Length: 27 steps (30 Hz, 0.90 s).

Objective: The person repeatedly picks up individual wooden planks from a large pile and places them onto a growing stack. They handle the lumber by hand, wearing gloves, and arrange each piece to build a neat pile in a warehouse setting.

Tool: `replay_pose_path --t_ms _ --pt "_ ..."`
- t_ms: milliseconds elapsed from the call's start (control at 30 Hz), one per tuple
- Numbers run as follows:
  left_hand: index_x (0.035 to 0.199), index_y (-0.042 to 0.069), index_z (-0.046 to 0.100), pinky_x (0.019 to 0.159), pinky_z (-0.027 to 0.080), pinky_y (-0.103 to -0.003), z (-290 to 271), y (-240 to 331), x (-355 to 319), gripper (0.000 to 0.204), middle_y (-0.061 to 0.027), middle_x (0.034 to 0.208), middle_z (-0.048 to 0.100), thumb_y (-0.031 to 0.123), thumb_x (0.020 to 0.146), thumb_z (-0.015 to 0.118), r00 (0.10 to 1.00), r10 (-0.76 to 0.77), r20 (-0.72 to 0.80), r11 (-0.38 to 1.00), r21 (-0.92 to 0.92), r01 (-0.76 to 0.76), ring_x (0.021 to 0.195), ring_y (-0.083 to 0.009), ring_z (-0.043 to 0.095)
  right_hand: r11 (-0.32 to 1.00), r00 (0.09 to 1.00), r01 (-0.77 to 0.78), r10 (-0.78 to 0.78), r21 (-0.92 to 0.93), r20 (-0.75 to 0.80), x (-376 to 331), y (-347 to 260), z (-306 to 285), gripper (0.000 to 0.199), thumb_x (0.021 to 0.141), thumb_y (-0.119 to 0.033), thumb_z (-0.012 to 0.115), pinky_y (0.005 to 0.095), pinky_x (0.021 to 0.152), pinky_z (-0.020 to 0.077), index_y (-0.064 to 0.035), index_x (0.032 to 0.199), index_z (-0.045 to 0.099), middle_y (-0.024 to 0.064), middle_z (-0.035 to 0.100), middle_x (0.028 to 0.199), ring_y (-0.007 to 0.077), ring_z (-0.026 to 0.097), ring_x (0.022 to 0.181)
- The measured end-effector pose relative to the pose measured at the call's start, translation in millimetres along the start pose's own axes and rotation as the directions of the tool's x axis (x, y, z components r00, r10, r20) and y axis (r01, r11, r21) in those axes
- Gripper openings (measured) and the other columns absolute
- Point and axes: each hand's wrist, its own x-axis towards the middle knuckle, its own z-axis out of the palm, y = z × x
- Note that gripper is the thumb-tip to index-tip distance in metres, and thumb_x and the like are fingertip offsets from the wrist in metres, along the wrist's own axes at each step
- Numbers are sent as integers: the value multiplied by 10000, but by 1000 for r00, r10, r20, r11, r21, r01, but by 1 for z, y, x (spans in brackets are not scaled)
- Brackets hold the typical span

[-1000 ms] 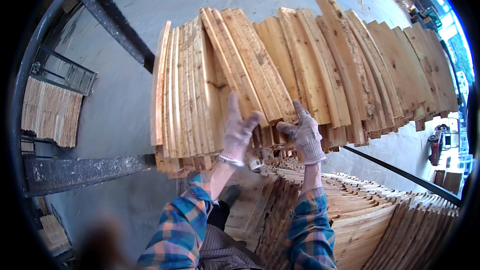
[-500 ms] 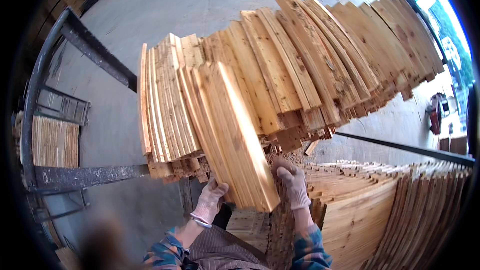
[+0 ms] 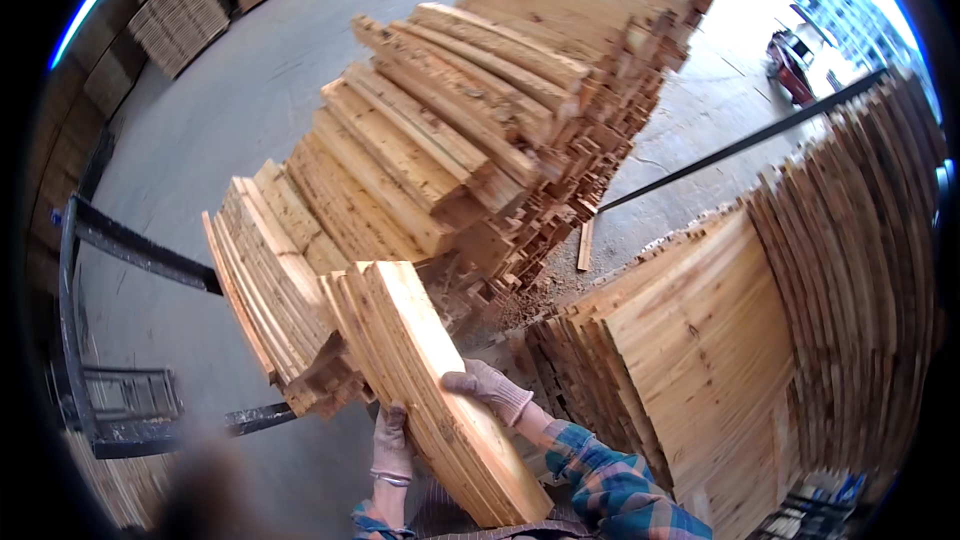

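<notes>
Wood boards (image 3: 440,390) in a thin bundle sit near 6 o'clock, with the left hand (image 3: 392,440) pressed flat on the bundle's left edge and the right hand (image 3: 487,387) curled over its top face. Both gloves should squeeze from each side so no board slips out. At 9 o'clock the dark metal rack (image 3: 120,250) holds a leaning row of boards (image 3: 270,280), and a big pile (image 3: 500,130) rises behind.

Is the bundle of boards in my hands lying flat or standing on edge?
On edge and tilted. The bundle of boards shows its thin edges side by side, slanting down toward you, with the left hand and right hand gripping either side.
</notes>
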Motion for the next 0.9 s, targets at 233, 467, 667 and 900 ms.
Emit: replay_pose_path --t_ms 233,467,667,900 --pt "1383 11 381 973 439 -374 82 -14 -49 777 -120 1274 503 536 873 642 932 166 322 798 511 -319 1150 -219 498 759 760 582 -635 -291 -136 -123 31 -57 813 741 -639 702 343 770 522 46 1170 617 117 703 975 180 637 879" --pt "1323 -22 426 932 421 -309 269 -109 -195 483 -92 1143 540 268 948 521 740 -114 662 785 517 -341 1033 -165 513 724 414 654 -585 -219 -697 -409 108 -90 664 818 -509 691 341 838 492 41 1180 599 138 663 1074 169 601 984" --pt "1235 -30 507 839 508 -297 399 -282 -333 491 -89 1048 645 145 827 717 517 -536 668 719 682 -135 939 -174 616 587 18 710 -568 -389 -823 -619 253 -155 395 921 -282 613 295 811 511 30 1163 596 101 650 1090 166 620 959" --pt "1423 -7 373 861 504 -384 403 -487 -354 934 -241 1109 652 511 738 739 487 -548 680 46 606 -794 1004 -379 637 820 -187 570 74 -46 -980 -684 430 -254 495 918 -317 623 278 844 494 7 1285 547 109 647 1124 163 607 1005"
